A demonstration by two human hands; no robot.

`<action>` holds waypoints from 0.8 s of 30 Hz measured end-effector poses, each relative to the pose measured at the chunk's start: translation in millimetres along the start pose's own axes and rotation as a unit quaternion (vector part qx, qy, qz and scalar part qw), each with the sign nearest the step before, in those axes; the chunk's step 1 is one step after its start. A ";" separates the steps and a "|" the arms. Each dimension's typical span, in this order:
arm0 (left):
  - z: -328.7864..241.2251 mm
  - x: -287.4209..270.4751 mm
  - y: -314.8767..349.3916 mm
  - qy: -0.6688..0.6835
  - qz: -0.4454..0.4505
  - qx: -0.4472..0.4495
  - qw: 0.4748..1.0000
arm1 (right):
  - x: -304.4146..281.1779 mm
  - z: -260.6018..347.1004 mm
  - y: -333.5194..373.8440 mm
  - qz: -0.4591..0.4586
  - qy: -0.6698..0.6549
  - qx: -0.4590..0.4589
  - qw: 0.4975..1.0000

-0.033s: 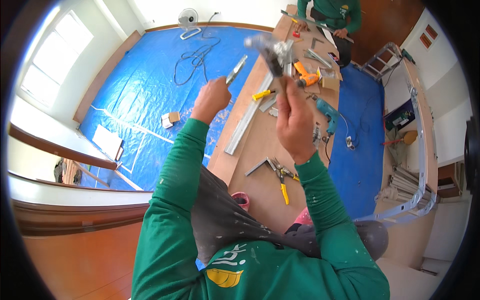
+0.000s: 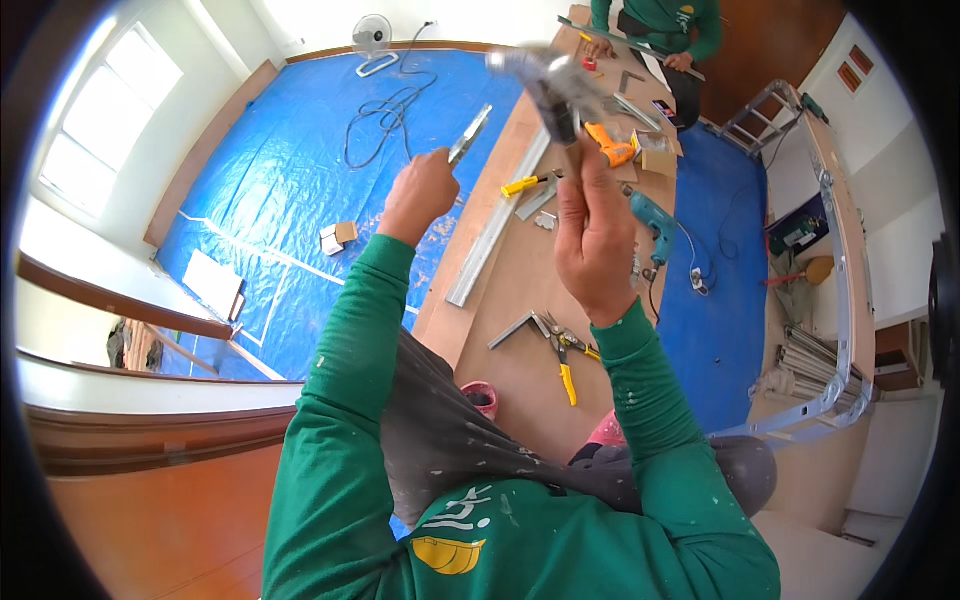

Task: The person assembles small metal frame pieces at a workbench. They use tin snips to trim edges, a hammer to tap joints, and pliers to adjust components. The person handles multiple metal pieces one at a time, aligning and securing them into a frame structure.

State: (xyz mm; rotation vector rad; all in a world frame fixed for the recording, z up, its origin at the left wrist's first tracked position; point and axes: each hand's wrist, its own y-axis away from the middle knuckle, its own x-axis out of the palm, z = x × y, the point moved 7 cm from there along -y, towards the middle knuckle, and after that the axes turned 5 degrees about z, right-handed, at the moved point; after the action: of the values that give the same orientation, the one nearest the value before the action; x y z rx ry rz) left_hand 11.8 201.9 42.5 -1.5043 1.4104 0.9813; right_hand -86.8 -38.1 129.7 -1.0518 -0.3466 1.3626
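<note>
My left hand [image 2: 420, 200], raised over the left edge of the board, is closed round a narrow silver metal strip [image 2: 470, 135] that points up and away. Higher on the right, my right hand [image 2: 597, 245] grips a hammer [image 2: 548, 88] by its handle; the head is smeared by motion. The hammer and strip are apart. Below my hands a brown board [image 2: 480, 375] bears a long metal channel [image 2: 495, 230], a yellow-handled cutter [image 2: 522, 186], yellow-handled tin snips [image 2: 566, 372] and a short metal angle piece [image 2: 510, 331]. A teal drill [image 2: 655, 226] lies right of my right hand.
An orange power tool [image 2: 608, 146] and small cardboard box [image 2: 658, 158] lie farther up the board. Another person [image 2: 660, 30] holds a long bar at the far end. Blue sheeting [image 2: 290, 180] covers the floor; a fan [image 2: 372, 38], cable [image 2: 385, 120] and ladder [image 2: 845, 300] stand around.
The hammer and my right hand have shifted slightly right, with the hammer head a little higher. My left hand still holds the strip, nearly in the same place.
</note>
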 end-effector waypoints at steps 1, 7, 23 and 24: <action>-9.7 -9.3 1.5 0.006 -0.001 -0.005 1.000 | -7.3 8.5 -7.1 -0.038 -0.010 -0.036 0.999; -28.7 -27.7 7.1 0.005 -0.042 0.005 0.999 | 35.0 -54.3 26.9 0.216 0.104 0.153 0.959; -31.4 -20.7 7.2 0.392 0.117 -0.004 0.913 | -3.4 -44.4 9.5 0.017 -0.046 0.129 0.990; -35.3 -20.0 8.6 0.411 0.128 0.007 0.902 | -3.6 -46.9 10.7 0.007 -0.057 0.130 0.990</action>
State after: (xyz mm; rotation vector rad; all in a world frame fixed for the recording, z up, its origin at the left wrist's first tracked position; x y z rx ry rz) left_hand 1.9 175.6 73.1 -1.8535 2.2416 0.4607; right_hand -59.4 -62.0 98.0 -0.7632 -0.2376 1.4413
